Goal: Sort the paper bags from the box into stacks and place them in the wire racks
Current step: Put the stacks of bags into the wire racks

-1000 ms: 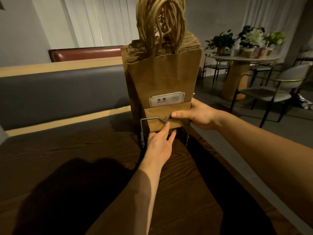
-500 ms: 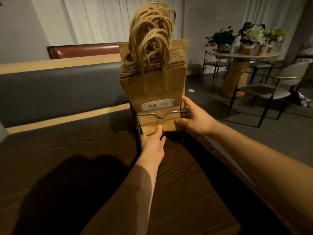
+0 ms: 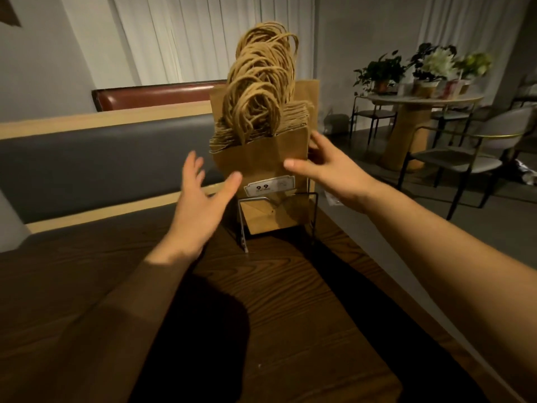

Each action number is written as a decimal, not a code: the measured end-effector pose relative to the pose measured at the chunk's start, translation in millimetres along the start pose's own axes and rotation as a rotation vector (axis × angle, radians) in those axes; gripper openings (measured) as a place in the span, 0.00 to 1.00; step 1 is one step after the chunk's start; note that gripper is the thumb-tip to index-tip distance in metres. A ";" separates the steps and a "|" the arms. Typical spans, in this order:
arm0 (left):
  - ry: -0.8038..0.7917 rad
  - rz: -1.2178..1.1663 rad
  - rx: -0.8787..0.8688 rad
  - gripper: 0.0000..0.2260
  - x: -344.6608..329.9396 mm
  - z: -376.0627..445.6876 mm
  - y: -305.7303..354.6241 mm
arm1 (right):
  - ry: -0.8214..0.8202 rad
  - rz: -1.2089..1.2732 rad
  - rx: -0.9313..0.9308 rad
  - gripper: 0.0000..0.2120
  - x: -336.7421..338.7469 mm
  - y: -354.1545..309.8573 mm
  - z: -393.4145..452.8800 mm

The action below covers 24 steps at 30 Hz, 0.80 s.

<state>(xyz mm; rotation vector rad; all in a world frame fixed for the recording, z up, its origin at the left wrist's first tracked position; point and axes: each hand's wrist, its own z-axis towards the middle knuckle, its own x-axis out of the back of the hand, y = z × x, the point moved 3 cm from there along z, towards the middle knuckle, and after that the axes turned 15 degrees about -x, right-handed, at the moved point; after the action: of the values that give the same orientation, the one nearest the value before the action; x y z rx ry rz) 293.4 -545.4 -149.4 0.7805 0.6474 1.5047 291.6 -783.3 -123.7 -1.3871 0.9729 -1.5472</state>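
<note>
The left hand (image 3: 200, 210) is raised with its fingers spread and straight, palm turned toward the stack of paper bags (image 3: 258, 161), just beside the stack's left edge; whether the thumb tip actually touches the paper cannot be told, since the hand is blurred. The right hand (image 3: 328, 167) is opened wide at the stack's right edge, thumb lying across the front face of the nearest bag and fingers reaching round behind the side, straight rather than curled.

Between the two hands the stack stands upright in a wire rack (image 3: 276, 216), whose front bar crosses the lower part of the front bag just under a white label (image 3: 268, 186) (it reads "9.9"). A thick bundle of twine handles (image 3: 261, 82) rises from the top of the bags, leaning slightly left.

The rack sits on a dark wooden table (image 3: 290, 301), near its far right corner. Behind it runs a grey upholstered bench back (image 3: 101, 158) with a pale wood trim, and beyond that a reddish-brown seat back (image 3: 157, 94) and white curtains (image 3: 189, 36). Off to the right, well apart, a round table (image 3: 418, 103) carries potted plants (image 3: 430, 65), with a grey chair (image 3: 476, 152) standing near it.
</note>
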 end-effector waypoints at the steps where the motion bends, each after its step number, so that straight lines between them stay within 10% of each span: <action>1: -0.062 -0.082 -0.037 0.43 -7.9 12.4 7.5 | -0.015 0.053 0.039 0.38 -2.9 -8.1 -0.6; 8: -0.051 -0.281 0.074 0.38 -59.1 76.1 22.1 | 0.128 0.284 -0.037 0.45 2.0 -44.4 23.4; 12: 0.000 -0.210 0.138 0.34 -74.3 58.5 8.6 | 0.180 0.258 -0.125 0.25 1.3 -23.2 18.5; 20: -0.047 -0.381 0.258 0.44 -63.0 76.3 6.8 | 0.034 0.379 -0.208 0.21 15.1 -30.7 16.9; 24: -0.089 -0.331 0.251 0.31 -67.0 78.8 13.3 | -0.075 0.439 -0.254 0.22 10.2 -29.7 21.3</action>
<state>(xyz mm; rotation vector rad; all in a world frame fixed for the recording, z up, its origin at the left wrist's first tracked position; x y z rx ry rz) 348.2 -617.1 -97.2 0.8772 0.8637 1.0942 309.9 -782.6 -90.5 -1.2798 1.3573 -1.0667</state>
